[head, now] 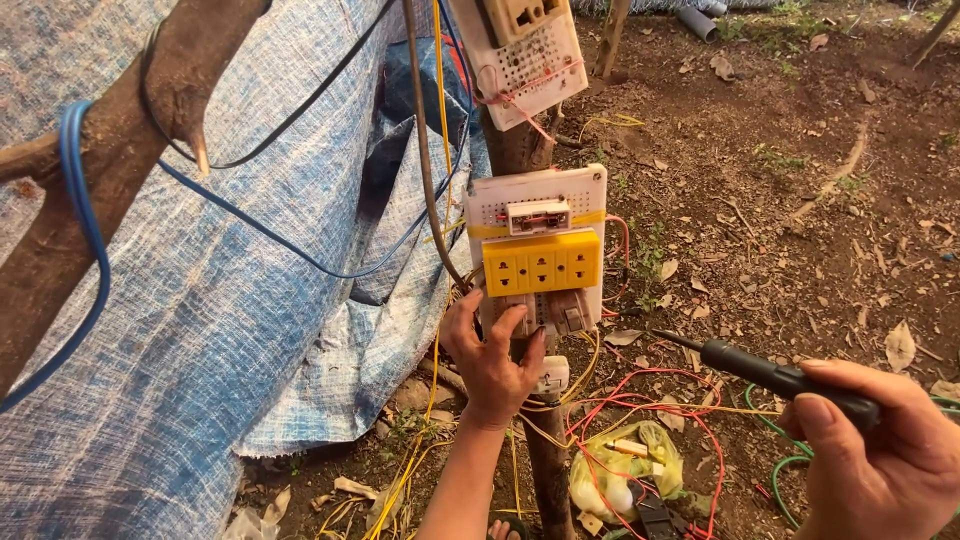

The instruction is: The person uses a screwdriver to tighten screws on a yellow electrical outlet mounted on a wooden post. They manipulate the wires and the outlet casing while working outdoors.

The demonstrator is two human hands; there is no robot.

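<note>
Yellow socket strip [541, 263] already mounted on white board [585, 190], centre post. Left hand [492, 362] grips board's lower edge. Right hand [880, 455] closed round black screwdriver [770, 375], near right, tip apart from board. Loose wires [640, 400] below unconnected.

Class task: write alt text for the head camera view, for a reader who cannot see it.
A person's left hand grips the bottom of a white board with a yellow socket strip, fixed to a wooden post outdoors. The right hand holds a black screwdriver, tip towards the board but not touching it. Red and yellow wires hang below; blue tarpaulin is on the left.
</note>
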